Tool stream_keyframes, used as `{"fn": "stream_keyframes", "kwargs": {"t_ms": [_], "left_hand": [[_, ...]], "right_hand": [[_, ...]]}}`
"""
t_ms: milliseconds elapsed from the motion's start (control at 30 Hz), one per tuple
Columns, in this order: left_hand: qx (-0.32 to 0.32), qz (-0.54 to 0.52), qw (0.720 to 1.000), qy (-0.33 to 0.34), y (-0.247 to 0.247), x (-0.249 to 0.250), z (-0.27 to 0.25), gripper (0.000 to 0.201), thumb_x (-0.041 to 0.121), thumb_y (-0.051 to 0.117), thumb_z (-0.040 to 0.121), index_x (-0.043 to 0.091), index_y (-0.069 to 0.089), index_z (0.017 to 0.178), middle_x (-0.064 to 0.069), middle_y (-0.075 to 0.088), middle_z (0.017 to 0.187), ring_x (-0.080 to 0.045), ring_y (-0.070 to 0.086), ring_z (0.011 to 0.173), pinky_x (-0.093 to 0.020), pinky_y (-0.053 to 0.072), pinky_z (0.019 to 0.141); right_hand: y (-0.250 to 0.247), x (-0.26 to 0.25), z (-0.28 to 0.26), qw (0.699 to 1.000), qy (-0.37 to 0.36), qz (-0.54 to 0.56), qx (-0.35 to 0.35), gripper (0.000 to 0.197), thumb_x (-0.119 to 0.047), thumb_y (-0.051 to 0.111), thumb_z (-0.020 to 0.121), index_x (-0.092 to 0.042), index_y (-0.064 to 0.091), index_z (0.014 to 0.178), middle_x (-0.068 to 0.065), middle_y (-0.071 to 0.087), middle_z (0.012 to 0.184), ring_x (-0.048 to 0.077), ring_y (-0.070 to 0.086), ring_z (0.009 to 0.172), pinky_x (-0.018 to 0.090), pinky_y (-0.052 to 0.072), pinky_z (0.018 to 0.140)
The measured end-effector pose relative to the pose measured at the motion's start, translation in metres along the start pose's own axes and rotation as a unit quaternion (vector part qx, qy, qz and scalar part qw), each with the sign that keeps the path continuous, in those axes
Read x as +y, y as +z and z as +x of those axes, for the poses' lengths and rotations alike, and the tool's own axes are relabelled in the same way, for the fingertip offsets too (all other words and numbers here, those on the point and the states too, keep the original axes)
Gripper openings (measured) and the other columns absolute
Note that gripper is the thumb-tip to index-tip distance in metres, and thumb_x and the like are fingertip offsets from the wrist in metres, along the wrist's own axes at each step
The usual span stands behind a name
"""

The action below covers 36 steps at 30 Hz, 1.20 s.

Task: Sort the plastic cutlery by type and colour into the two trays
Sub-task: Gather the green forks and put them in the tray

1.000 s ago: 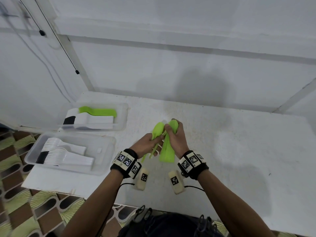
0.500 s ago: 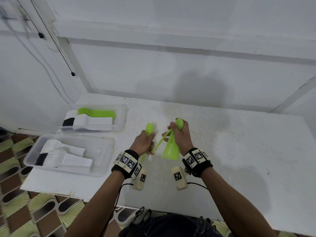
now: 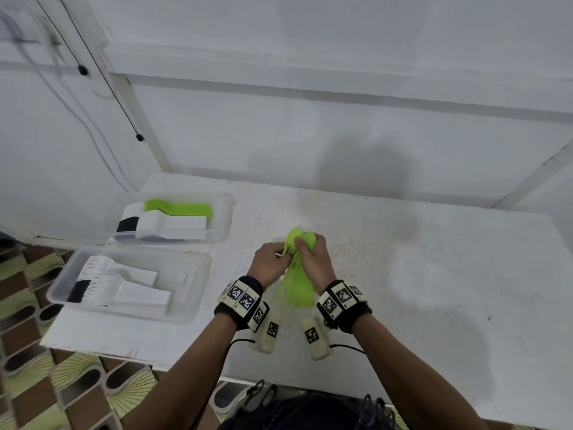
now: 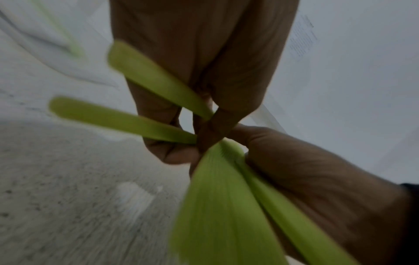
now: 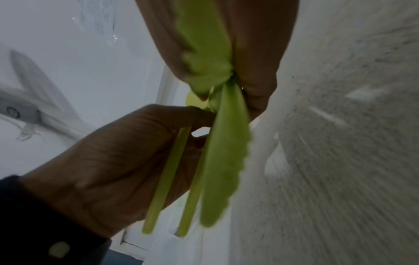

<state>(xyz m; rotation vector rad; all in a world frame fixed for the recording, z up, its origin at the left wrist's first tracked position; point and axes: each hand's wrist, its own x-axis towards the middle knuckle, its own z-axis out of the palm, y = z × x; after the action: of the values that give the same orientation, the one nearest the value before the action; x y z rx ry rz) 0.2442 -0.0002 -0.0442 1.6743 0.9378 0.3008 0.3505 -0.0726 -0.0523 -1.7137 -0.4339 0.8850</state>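
A: Far left on the worktop [image 3: 434,274], 2 clear trays. The near tray [image 3: 186,315] carries white cutlery [image 3: 124,283] in 2 rows, a black piece at the end; the far tray [image 3: 223,212] has a white stack [image 3: 173,226] and green cutlery [image 3: 179,207] along its back wall.

B: And centre stage, both hands up over the worktop, touching each other.

A: Left hand [image 3: 268,265] first: its grip is closed on 2 loose green handles [image 4: 122,122], pinched by thumb and fingers, the handles fanning apart.

B: The right hand [image 3: 316,262] is curled tight around the green bundle [image 3: 302,287], spoon bowls poking out above the fist, handles hanging toward the wrists.

A: From the right wrist, the bundle's handle ends form a scalloped edge; the picture is blurred, so no count.
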Motion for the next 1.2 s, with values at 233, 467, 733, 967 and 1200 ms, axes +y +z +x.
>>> {"fn": "stream_keyframes", "kwargs": {"t_ms": [233,467,733,967,1200], "left_hand": [[-0.112,-0.069,0.991,-0.035,-0.014,-0.003,-0.01,0.022,0.01,0.049,0.102,-0.001,0.068,0.101,-0.011,0.068,0.088,-0.02,0.064,0.079,-0.034,0.054,0.073],[0.011,0.127,0.992,0.027,-0.025,-0.012,-0.014,0.035,0.036,0.035,0.11,0.005,0.05,0.1,-0.016,0.067,0.081,-0.032,0.063,0.073,-0.043,0.049,0.074],[0.081,0.072,0.994,0.004,-0.037,-0.016,-0.027,0.039,0.035,0.024,0.102,0.028,0.061,0.091,0.005,0.056,0.069,-0.014,0.051,0.065,-0.034,0.038,0.067],[0.088,0.019,0.995,0.054,-0.039,-0.028,-0.031,0.032,0.021,0.044,0.104,0.018,0.069,0.123,-0.002,0.071,0.1,-0.014,0.06,0.086,-0.025,0.042,0.074],[-0.098,-0.203,0.974,-0.031,-0.048,-0.011,-0.056,0.04,0.04,0.046,0.106,0.037,0.053,0.144,0.001,0.069,0.13,-0.021,0.068,0.115,-0.046,0.058,0.094]], "right_hand": [[0.0,0.004,-0.002,1.0,0.004,0.022,0.004,0.048,-0.035,0.068,0.094,-0.023,0.043,0.132,-0.001,0.065,0.109,0.021,0.067,0.102,0.044,0.057,0.091],[0.0,-0.013,-0.004,0.995,-0.005,0.095,-0.042,0.039,-0.009,0.06,0.1,-0.018,0.042,0.133,0.007,0.071,0.085,0.022,0.072,0.077,0.044,0.062,0.073],[0.024,-0.024,-0.008,0.997,-0.031,0.067,-0.038,0.032,-0.017,0.065,0.097,-0.022,0.051,0.125,0.008,0.07,0.084,0.019,0.07,0.069,0.043,0.06,0.071],[0.055,-0.02,-0.02,0.999,-0.045,0.005,0.023,0.031,-0.03,0.059,0.099,-0.031,0.046,0.127,-0.002,0.066,0.095,0.019,0.065,0.086,0.028,0.05,0.07],[0.055,-0.014,-0.036,0.998,-0.042,0.036,0.022,0.026,-0.043,0.057,0.1,-0.034,0.049,0.123,-0.002,0.067,0.108,0.02,0.068,0.097,0.044,0.059,0.085]]}}
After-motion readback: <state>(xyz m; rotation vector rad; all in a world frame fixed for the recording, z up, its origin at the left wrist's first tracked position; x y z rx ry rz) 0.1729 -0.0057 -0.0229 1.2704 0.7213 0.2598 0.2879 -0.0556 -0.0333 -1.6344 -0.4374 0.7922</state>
